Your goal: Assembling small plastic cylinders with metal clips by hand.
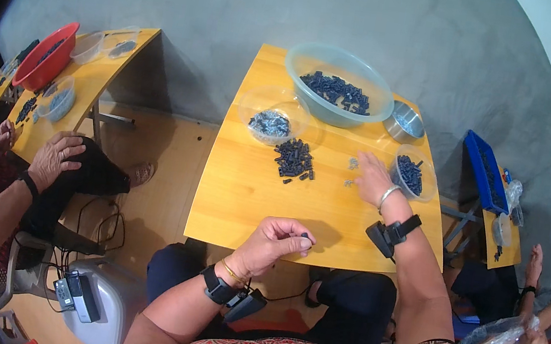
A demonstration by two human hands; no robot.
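Observation:
Above the front edge of the yellow table, my left hand (pixel 272 243) is closed, with a small black plastic piece (pixel 306 235) pinched between thumb and forefinger. My right hand (pixel 375 177) reaches farther over the tabletop, its fingers stretched out and partly apart. Small silvery metal parts (pixel 352 163) lie just left of its fingertips; whether the fingers touch them is hard to make out. Right beside this hand stands a clear bowl of black pieces (pixel 409 174). To the left is a loose pile of black plastic pieces (pixel 294 159), behind which a clear bowl holds shiny metal parts (pixel 269 123).
At the back of the table (pixel 231 187) sit a large translucent basin (pixel 336 118) of black pieces and a steel bowl (pixel 406 122). People work at side tables, with a red basin (pixel 46 62) on the left and a blue tray (pixel 483 169) on the right. Cables (pixel 103 218) hang at lower left.

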